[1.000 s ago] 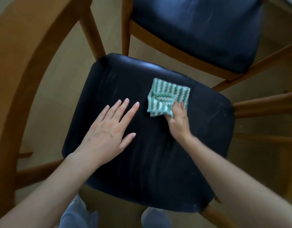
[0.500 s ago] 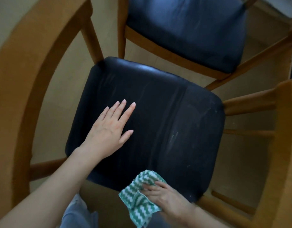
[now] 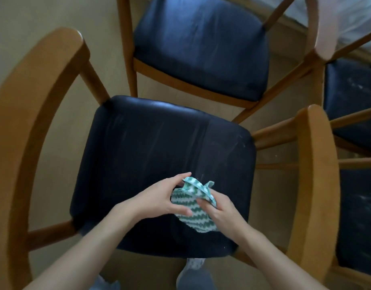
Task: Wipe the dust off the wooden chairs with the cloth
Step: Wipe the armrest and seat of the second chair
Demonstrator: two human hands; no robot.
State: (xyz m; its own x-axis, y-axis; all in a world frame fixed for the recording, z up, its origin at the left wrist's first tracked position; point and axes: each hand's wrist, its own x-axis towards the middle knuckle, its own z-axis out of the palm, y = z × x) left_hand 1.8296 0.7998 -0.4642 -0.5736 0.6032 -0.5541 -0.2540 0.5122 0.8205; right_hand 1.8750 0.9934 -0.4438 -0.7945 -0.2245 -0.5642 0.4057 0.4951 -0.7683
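A wooden chair with a black padded seat (image 3: 151,155) stands right below me, its curved backrest (image 3: 23,126) on the left. Faint dust streaks show on the seat. A green-and-white zigzag cloth (image 3: 194,208) is held above the front part of the seat. My left hand (image 3: 161,198) holds its left side, fingertips at the top edge and thumb under it. My right hand (image 3: 220,210) grips the right side, with a fold of cloth draped over its fingers.
A second chair with a dark seat (image 3: 201,45) stands ahead. Two more dark seats (image 3: 352,101) lie to the right, behind another curved wooden backrest (image 3: 314,185). The floor (image 3: 50,21) is beige. My feet show at the bottom edge.
My right hand pulled the cloth from the seat's far side to its front edge, then lifted it. My left hand left the seat and took hold of the cloth.
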